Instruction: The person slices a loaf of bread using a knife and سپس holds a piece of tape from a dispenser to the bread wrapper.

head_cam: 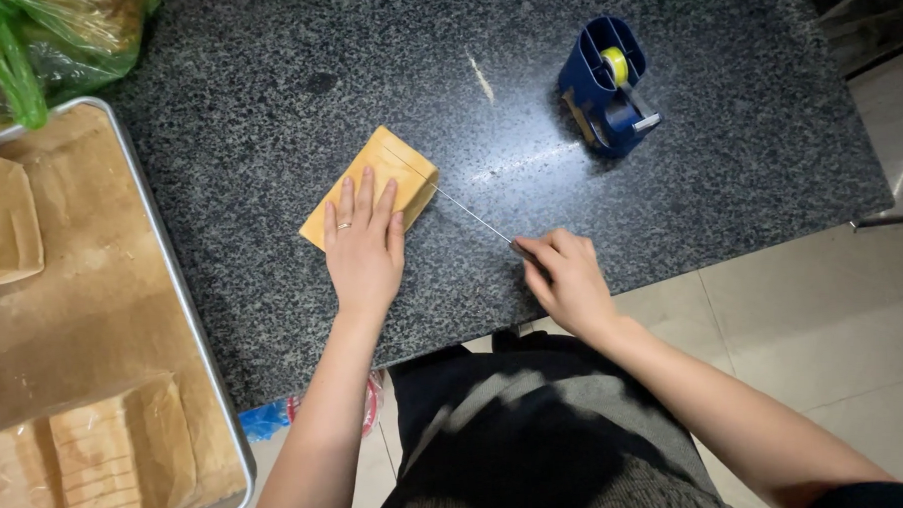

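Head cam: our left hand (pixel 363 249) lies flat, fingers spread, pinning the bread stack (pixel 371 186) mid-tabletop (pixel 266 110) so it won't shift. Right hand (pixel 569 277), fingers curled round handle, draws knife (pixel 460 210) thru stack's rt end.

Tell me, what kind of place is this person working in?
Probably a small bakery or food-prep kitchen. A large metal tray holds bagged, sliced tan bread loaves; the left hand steadies a yellow block of bread on the speckled dark stone counter, the right hand slicing it with a thin knife.
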